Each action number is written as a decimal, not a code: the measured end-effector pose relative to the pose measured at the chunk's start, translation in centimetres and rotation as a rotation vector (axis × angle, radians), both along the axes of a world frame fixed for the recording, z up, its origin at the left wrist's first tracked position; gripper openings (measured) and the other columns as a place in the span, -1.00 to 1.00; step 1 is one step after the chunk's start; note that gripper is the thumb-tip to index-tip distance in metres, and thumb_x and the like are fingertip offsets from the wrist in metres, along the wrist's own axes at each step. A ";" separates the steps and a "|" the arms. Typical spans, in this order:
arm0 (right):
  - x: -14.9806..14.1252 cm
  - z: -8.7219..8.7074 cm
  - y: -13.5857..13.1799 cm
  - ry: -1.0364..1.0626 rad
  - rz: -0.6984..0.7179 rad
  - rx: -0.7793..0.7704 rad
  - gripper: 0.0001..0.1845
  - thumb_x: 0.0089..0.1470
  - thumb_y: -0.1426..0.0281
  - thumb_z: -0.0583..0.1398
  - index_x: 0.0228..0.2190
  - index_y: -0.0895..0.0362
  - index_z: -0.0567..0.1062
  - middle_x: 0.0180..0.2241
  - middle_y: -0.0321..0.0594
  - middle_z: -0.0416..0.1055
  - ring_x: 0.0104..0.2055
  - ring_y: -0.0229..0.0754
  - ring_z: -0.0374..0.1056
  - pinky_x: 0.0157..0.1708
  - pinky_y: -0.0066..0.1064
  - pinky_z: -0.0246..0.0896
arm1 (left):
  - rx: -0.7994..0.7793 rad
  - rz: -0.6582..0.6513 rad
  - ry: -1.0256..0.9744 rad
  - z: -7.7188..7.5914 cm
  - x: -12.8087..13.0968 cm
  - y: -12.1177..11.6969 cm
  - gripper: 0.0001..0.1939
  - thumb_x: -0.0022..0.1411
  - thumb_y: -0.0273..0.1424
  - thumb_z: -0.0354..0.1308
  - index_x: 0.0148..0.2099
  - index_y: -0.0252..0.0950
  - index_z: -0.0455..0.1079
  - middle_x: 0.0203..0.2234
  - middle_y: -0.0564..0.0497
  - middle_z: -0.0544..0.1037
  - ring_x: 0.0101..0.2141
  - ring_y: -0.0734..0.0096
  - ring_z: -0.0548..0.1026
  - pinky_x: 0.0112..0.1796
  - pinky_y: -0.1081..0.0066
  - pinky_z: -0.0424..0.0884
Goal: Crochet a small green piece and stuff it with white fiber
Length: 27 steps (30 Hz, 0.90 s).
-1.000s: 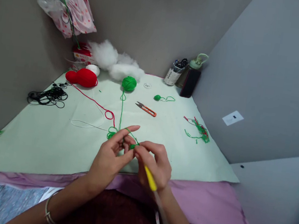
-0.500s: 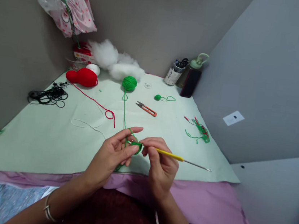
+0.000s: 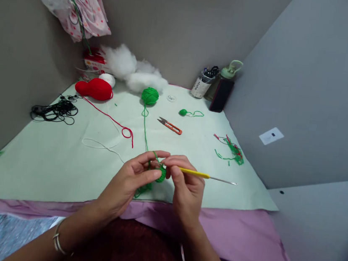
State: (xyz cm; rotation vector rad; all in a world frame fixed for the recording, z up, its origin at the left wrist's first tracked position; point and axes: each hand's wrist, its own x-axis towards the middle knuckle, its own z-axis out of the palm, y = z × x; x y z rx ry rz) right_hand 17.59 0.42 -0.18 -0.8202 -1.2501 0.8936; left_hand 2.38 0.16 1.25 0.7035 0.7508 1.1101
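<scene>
My left hand pinches a small green crochet piece between thumb and fingers, with green yarn running over its raised index finger. In my right hand is a yellow-handled crochet hook, held like a pencil. One metal end of the hook points left and meets the top of the green piece; the other sticks out to the right. The yarn leads back to a green yarn ball. A loose green yarn bunch hangs below my left hand.
Orange thread snips lie beyond my hands. A red stuffed piece, white stuffing and a black cord tangle are at the left. Yarn scraps, a pen jar, a phone and a bottle are at the right.
The hook has turned nearer to level, and its right end has risen and moved left. My right hand has shifted slightly left. More of the green piece's face now shows.
</scene>
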 end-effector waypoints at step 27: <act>0.7 -1.4 -1.1 -0.673 -0.277 0.566 -0.58 0.29 0.56 0.23 0.08 -0.07 0.59 -0.11 -0.12 0.60 -0.11 -0.07 0.55 -0.22 -0.24 0.54 | 0.006 0.060 0.038 0.1 0.4 -0.5 -0.50 0.22 -0.34 0.46 0.20 -0.18 0.58 -0.34 0.05 0.51 -0.30 0.41 0.46 -0.21 0.45 0.43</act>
